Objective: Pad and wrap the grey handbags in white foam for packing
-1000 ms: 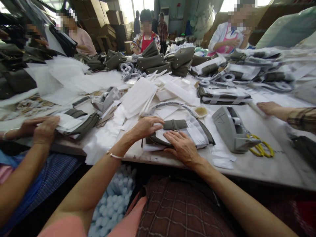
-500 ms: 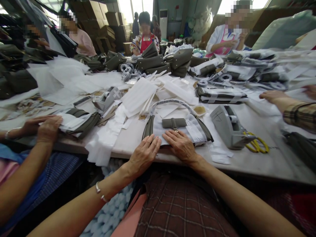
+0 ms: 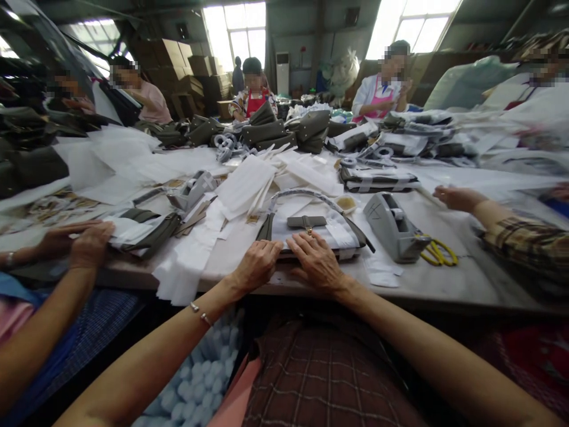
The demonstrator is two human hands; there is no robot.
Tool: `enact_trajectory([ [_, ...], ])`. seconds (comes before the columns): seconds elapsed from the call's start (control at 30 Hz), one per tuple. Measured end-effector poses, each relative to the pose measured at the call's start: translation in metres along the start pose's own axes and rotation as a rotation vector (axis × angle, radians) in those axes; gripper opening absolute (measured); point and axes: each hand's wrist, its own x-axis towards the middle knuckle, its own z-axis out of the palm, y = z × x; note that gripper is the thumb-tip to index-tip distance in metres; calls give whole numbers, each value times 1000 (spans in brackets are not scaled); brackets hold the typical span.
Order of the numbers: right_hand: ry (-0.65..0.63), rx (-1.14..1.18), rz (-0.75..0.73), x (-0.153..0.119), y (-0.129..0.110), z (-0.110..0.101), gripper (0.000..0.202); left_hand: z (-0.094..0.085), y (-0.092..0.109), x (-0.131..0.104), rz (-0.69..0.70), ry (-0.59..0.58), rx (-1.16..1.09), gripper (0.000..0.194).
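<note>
A dark olive handbag (image 3: 342, 231) lies in front of me at the table's edge, its front covered by white wrapping. Its flap tab (image 3: 306, 221) with a small metal clasp shows at the centre, and the wrapped handle (image 3: 311, 193) arches away from me. My left hand (image 3: 255, 264) has bent fingers closed on the bag's near left edge; the fingertips are partly hidden. Beside it, my right hand (image 3: 315, 261) rests on the lower front of the bag, fingers spread just below the clasp and thumb apart.
A grey tape dispenser (image 3: 389, 228) and yellow-handled scissors (image 3: 439, 253) sit to the right. White sheets (image 3: 249, 181) and another handbag (image 3: 377, 179) lie behind. Co-workers' hands are at left (image 3: 91, 246) and right (image 3: 457, 197). More bags (image 3: 267, 131) are piled farther back.
My left hand's fingers have curled in at the bag's edge from lying flatter. My right hand stays on the bag's front. The camera view has shifted, and the co-worker's arm on the right has moved.
</note>
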Motion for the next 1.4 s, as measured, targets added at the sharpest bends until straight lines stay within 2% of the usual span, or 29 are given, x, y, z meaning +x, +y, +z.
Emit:
enact_trajectory([
  [0.2,38,-100,38,12,1,-3,85,-15,-12,18,-13,23,-77,59],
  [0.27,48,-120,30,18,6,-3,71,-22,-11,21,-22,-5,-64,59],
  [0.37,30,-138,-3,25,12,-3,39,-28,-3,18,-31,-16,-15,58],
  [0.43,20,-145,-35,29,12,-2,29,-27,4,13,-8,48,52,59],
  [0.5,19,-139,-73,33,7,-2,25,-24,8,7,19,177,143,57],
  [0.6,3,-106,-104,42,-7,-6,22,-17,6,0,23,333,232,44],
  [0.67,-42,-58,-108,48,-13,-13,18,-13,0,-5,33,374,231,39],
  [0.73,-88,55,-117,52,-10,-25,27,-10,-6,-12,72,395,205,37],
  [0.8,-65,198,-70,55,8,-39,40,-8,-11,-18,107,420,177,35],
  [0.83,-28,252,-5,56,23,-45,40,-7,-13,-22,117,432,162,33],
  [0.93,54,210,311,55,85,-54,34,-4,-14,-29,105,457,117,32],
  [1.03,-86,-90,588,47,151,-42,43,-1,-15,-33,83,469,74,33],
  [1.13,-243,-226,688,36,194,-15,57,-1,-17,-34,56,474,52,34],
  [1.27,-350,-205,657,28,215,14,42,-3,-22,-34,23,463,17,34],
  [1.33,-356,-197,644,28,217,18,35,-4,-24,-34,0,464,2,36],
  [1.4,-332,-194,635,27,216,13,37,-5,-26,-35,-34,467,-8,39],
])
